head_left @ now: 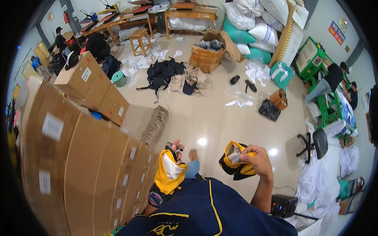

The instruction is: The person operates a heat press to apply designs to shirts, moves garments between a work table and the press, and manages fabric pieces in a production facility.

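Note:
In the lower middle of the head view, my left hand (176,151) has its fingers curled round a small grey-and-black item (169,144), too small to name. A yellow, white and black fabric piece (168,177) hangs over that hand and wrist. My right hand (256,160) grips a second yellow-and-black fabric piece (232,169), thumb on a pale label (237,151) inside its opening. Both pieces are held in front of my navy shirt (236,212), above the floor.
Stacked cartons (80,165) rise on my left. Bags and caps (165,76), scattered paper and an open box (206,57) lie ahead, below white sacks (264,33). Co-workers are at back left (94,45) and by a green machine at right (330,78), near an office chair (319,143).

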Motion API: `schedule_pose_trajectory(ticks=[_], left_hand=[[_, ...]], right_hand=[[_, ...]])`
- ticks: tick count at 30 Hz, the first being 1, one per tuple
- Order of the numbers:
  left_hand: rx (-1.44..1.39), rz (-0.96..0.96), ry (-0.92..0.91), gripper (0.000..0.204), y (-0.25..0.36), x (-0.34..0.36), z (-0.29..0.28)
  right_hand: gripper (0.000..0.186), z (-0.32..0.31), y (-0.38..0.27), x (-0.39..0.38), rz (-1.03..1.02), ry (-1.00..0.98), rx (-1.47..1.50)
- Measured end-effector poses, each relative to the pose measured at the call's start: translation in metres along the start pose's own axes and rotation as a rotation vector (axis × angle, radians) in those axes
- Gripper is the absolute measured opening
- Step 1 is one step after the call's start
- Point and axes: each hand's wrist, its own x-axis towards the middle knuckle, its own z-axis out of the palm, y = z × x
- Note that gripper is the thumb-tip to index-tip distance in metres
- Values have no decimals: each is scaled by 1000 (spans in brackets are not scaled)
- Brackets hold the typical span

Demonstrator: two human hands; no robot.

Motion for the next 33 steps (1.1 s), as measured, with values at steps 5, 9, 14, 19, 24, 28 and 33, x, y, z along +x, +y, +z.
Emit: schedule_pose_trajectory(ticks=[5, 9, 14, 19, 24, 28, 33], left_hand=[[30, -57, -10, 39, 93, 171, 18], [64, 79, 45, 42, 161, 284, 51], [35, 157, -23, 45, 218, 424, 15], [6, 109, -31, 45, 265, 555, -28], [1, -46, -106, 46, 310, 684, -3], [-53, -271, -413, 49, 334, 801, -17], [-41, -530, -637, 49, 326, 933, 61]], right_hand=[[16, -9, -49, 158, 43, 99, -89], [13, -7, -73, 287, 13, 45, -104], [17, 9, -100, 457, 75, -18, -86], [16, 24, -142, 607, 115, -120, -271], [18, 17, -153, 699, 166, -114, -279], [17, 11, -157, 726, 182, 61, -164], [11, -21, -160, 738, 348, 281, 57]])
